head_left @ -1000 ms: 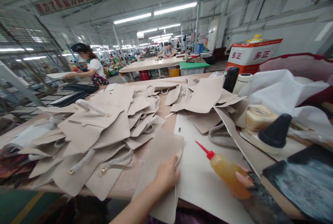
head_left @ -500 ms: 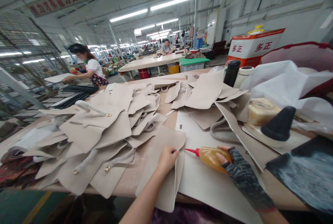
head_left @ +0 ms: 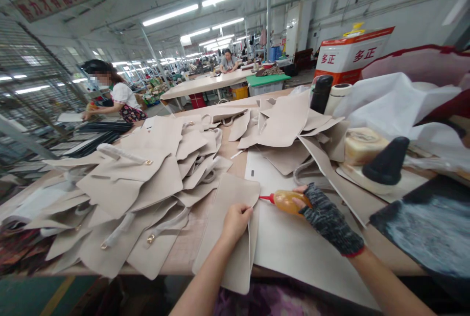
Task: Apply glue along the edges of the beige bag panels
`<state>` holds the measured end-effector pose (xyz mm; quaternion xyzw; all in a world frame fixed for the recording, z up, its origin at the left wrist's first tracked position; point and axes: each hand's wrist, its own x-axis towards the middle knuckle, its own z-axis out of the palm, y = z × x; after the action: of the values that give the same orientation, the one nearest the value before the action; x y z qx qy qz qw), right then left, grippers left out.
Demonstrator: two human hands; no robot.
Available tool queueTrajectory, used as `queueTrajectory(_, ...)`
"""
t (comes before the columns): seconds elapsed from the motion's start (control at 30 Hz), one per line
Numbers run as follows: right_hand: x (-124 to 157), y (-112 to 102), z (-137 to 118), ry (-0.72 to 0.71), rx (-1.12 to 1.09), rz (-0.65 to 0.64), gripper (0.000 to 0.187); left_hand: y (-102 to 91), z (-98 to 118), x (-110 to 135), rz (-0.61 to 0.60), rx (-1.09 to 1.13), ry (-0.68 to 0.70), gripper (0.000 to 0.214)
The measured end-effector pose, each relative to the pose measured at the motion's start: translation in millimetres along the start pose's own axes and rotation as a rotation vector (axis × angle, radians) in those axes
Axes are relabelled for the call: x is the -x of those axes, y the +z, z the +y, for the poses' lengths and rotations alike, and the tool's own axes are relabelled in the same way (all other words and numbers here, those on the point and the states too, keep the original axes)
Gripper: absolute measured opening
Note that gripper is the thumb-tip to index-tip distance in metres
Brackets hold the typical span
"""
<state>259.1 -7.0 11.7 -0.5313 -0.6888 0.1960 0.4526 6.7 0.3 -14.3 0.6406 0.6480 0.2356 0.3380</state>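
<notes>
The folded beige leather-like panel is pinched at its upper right edge by the bare left hand, its long axis running toward the counter edge. The amber squeeze bottle with red nozzle is held closed in the gloved right hand — just right of the panel, nozzle pointing left at the lifted edge. The gap between the layers is hidden — glue cannot be made out

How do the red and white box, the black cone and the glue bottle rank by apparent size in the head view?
1. Red and white box, largest though farthest away.
2. Black cone.
3. Glue bottle, partly covered by the right hand, so its full size is unsure; it may look close to the cone.
</notes>
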Motion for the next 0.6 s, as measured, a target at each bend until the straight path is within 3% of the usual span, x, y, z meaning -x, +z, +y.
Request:
queueTrajectory(0.27,-13.4,-7.4,-8.7,0.039,-0.046,-0.035,0.025,0.3,-3.5,-1.8,0.006,0.008,0.005,0.033)
queueTrajectory(0.6,-8.9,-8.3,-1.9,0.096,-0.070,-0.069,0.025,-0.5,-1.1,-0.2,0.011,-0.038,0.022,0.030)
